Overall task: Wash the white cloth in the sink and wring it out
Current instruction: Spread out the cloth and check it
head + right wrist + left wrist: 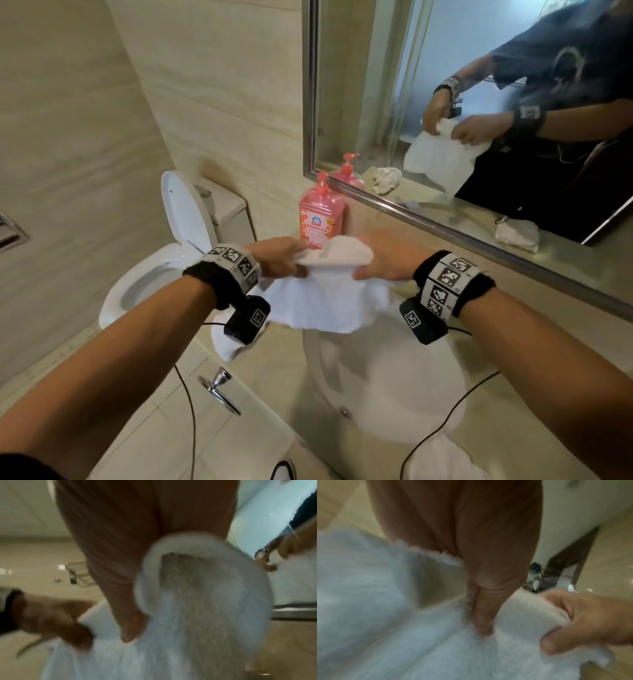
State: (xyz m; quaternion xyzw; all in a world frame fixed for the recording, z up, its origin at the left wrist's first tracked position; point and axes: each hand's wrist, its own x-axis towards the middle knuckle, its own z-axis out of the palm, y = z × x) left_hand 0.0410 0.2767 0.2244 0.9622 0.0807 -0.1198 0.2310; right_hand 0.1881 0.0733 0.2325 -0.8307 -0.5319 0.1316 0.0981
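The white terry cloth (325, 294) hangs between my two hands, up in the air just above the far rim of the white oval sink (387, 377). I hold it by its top edge, which runs left to right across me; the rest drapes straight down, its lower hem dangling over the basin. My left hand (281, 257) pinches the left part of that edge, fingers (481, 615) curled into the folds, and my right hand (387, 263) pinches the right part, thumb under and fingers over. A loose hump of cloth bulges up between the two grips. Both hands sit level and equally near the cloth, so neither has the better reach; the move that matters, I judge, is straight down, since the sink lies directly below the hanging hem. The cloth looks fluffy and I see no drips, so washing seems not yet begun and wringing is still ahead.

Counting outward: one cloth in my hands, and three other white cloths lying about: one crumpled on the beige stone desk (274, 370) under my left wrist (226, 346), one at the near right edge of the desk (442, 459), one on the ledge below the mirror (517, 234). One pink pump bottle of soap (313, 219) stands at the back, just beyond my left hand. One mirror (445, 85) doubles it all. One white toilet (164, 260), lid up, sits off to the left.
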